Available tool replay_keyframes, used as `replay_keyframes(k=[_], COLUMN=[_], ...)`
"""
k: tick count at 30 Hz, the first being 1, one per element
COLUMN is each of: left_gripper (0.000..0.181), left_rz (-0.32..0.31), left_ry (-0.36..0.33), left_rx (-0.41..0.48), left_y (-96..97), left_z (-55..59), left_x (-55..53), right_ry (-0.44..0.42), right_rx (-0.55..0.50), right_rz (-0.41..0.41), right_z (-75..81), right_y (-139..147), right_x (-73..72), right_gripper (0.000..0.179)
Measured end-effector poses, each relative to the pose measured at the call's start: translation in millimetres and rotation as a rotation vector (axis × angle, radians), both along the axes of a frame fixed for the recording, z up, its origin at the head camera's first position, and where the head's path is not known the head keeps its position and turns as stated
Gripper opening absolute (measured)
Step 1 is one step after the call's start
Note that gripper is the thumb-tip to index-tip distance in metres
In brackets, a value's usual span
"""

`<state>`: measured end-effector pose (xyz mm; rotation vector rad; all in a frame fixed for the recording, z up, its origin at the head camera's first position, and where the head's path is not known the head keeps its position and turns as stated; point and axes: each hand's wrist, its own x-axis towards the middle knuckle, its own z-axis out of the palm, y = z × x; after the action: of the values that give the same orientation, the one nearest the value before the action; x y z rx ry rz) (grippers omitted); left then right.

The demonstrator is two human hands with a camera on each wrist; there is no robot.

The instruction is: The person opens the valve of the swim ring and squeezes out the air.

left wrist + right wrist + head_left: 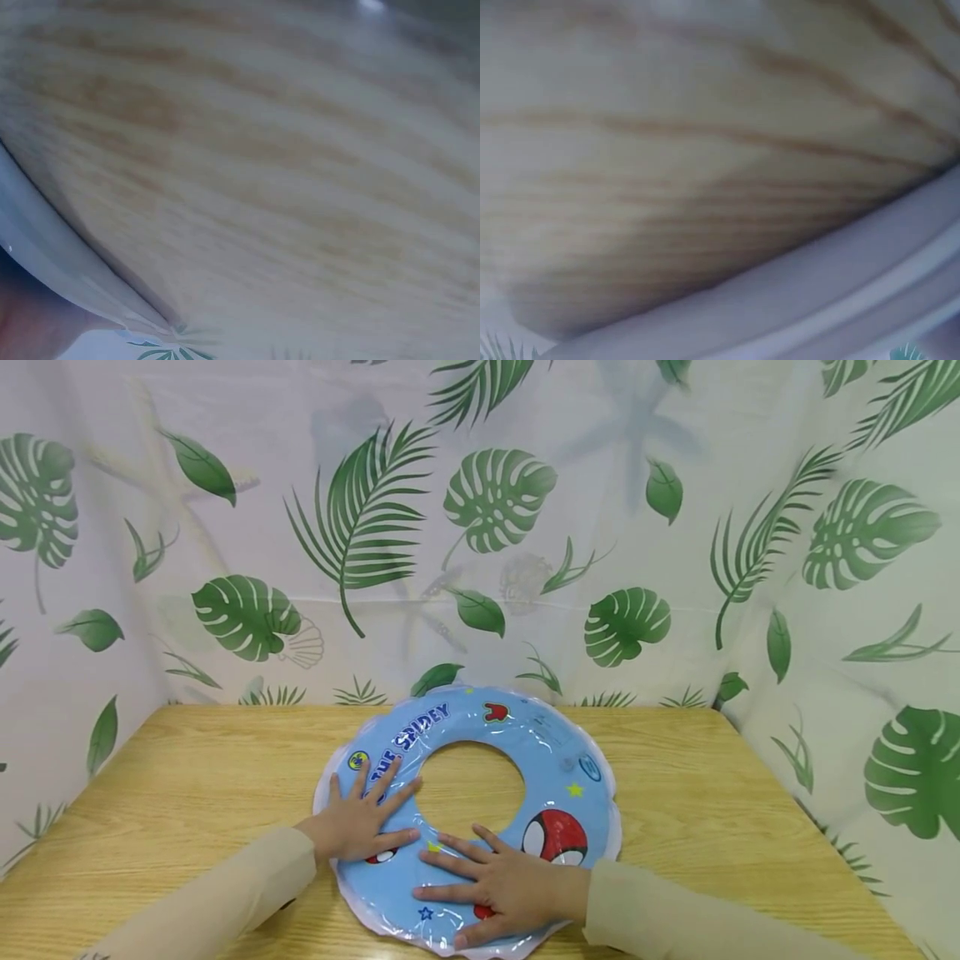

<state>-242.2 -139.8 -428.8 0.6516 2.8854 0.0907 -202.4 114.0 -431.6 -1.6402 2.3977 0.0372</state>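
A light blue inflatable swim ring [547, 735] with a pale rim, red cartoon faces and yellow stars lies flat on the wooden table. On its left side rests my left hand [360, 821], fingers spread over the printed lettering. My right hand [506, 885] lies with spread fingers on the ring's lower part, covering some of the print. In the left wrist view, the ring's edge [67, 262] shows at the lower left. The pale ring edge [780, 315] also crosses the bottom of the right wrist view.
The wooden table [697, 802] extends to both sides of the ring and shows through its central hole. A white cloth [405, 635] printed with green leaves hangs behind the table and along both sides. The ring's far edge reaches the table's back edge.
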Motion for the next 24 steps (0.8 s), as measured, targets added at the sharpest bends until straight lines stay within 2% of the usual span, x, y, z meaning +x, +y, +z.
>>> replay_keyframes(k=[9,18,24], left_gripper=[0.073,0.075,0.076], left_rz=[-0.015,-0.008,-0.006], left_ry=[-0.003,-0.030,-0.047], left_rx=[0.016,0.013,0.014], left_y=[1.5,0.4,-0.2], left_z=[-0.2,2.2,2.6], left_x=[-1.6,-0.2,-0.6], right_ry=[-0.038,0.095,0.008], right_rx=[-0.021,-0.062,-0.080], right_rz=[0.001,-0.075,-0.127], right_z=[6.6,12.6,9.2], right_y=[7.1,48.8,66.7], right_x=[-3.0,-12.8,-12.0], right_gripper=[0.059,0.065,0.066])
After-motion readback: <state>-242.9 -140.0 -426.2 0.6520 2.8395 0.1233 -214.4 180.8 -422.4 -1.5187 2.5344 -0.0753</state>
